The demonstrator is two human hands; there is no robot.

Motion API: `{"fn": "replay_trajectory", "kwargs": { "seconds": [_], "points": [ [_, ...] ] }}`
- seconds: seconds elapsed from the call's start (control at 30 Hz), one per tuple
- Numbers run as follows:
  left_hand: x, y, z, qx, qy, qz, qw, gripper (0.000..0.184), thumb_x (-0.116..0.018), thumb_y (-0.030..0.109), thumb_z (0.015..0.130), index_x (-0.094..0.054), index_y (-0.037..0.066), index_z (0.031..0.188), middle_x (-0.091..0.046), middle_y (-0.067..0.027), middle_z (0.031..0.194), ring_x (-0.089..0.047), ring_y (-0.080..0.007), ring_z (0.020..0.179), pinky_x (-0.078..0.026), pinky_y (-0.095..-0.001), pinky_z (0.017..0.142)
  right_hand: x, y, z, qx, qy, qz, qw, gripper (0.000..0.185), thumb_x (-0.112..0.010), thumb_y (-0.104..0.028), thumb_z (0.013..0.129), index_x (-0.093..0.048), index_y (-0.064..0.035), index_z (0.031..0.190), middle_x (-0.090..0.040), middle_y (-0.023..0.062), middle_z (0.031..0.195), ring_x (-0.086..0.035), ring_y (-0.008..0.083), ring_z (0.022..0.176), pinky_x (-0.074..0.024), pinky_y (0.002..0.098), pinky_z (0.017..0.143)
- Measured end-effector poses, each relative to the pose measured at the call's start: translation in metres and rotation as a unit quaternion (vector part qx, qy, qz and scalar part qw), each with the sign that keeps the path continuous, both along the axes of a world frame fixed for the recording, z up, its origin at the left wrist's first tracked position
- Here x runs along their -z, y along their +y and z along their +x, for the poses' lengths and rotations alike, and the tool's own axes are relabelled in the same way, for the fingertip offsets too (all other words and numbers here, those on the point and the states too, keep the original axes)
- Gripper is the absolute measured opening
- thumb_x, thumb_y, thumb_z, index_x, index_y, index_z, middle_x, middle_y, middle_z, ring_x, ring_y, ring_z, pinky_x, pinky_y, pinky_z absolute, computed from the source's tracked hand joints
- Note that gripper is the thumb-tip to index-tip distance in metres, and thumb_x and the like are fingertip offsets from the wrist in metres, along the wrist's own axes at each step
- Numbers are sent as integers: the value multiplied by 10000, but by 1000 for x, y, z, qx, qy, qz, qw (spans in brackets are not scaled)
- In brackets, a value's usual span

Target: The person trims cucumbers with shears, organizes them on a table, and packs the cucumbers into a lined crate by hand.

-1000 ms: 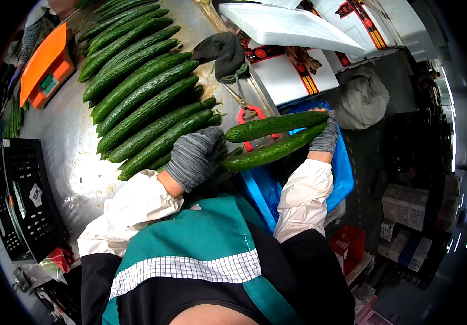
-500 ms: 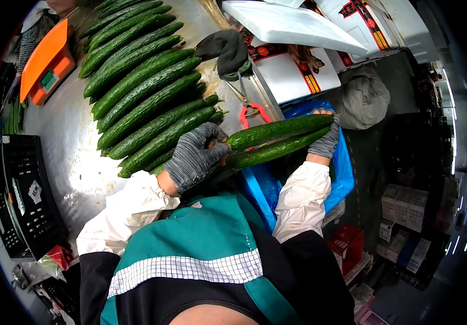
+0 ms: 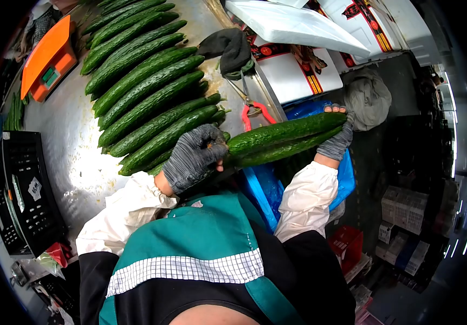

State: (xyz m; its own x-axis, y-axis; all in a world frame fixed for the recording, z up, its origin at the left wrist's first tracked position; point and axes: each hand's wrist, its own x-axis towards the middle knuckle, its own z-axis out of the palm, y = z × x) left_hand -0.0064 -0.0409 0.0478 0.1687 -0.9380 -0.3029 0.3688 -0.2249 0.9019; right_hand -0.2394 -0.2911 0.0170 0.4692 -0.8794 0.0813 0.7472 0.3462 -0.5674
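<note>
Two long green cucumbers, an upper one (image 3: 287, 131) and a lower one (image 3: 290, 149), are held side by side between my hands. My left hand (image 3: 193, 157), in a grey fingerless glove, is closed at their left ends, its thumb against the upper one. At the far ends, my right hand (image 3: 337, 142) wraps round both tips, with bare fingertips showing on top. Below them is a container lined with blue plastic (image 3: 263, 197), partly hidden by the cucumbers and my right sleeve. Left of my hands, a row of several cucumbers (image 3: 147, 95) lies on the metal table (image 3: 79, 127).
Red-handled scissors (image 3: 254, 112) lie near the table's right edge beside a dark cloth (image 3: 228, 49). White foam boxes (image 3: 298, 76) stand beyond. An orange scale (image 3: 46, 57) and a black crate (image 3: 25, 195) are at the left. A grey sack (image 3: 368, 97) sits at right.
My right hand has moved a little to the right, carrying the far ends of the cucumbers with it. The two cucumbers now lie closer together. My left hand has barely shifted.
</note>
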Motion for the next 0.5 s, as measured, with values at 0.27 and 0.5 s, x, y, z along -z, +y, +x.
{"fn": "replay_trajectory", "kwargs": {
  "seconds": [0.27, 0.5],
  "points": [
    [8, 5, 3, -54, 43, 17, 997, 80, -523, 79, 834, -496, 4, 845, -531, -69, 624, -547, -156, 541, -457, -258, 524, -6, 0, 8, 54, 105, 68, 991, 371, -368, -353, 914, -493, -38, 764, -506, 103, 707, -489, 258, 710, -437, 372, 735],
    [18, 19, 6, -72, -18, 45, 996, 150, -470, 103, 868, -522, -3, 960, -504, -45, 600, -493, -118, 488, -417, -233, 469, -5, -1, 13, 75, 116, 102, 985, 377, -367, -344, 908, -488, -42, 717, -509, 100, 673, -492, 273, 667, -443, 375, 714]
  ]
}}
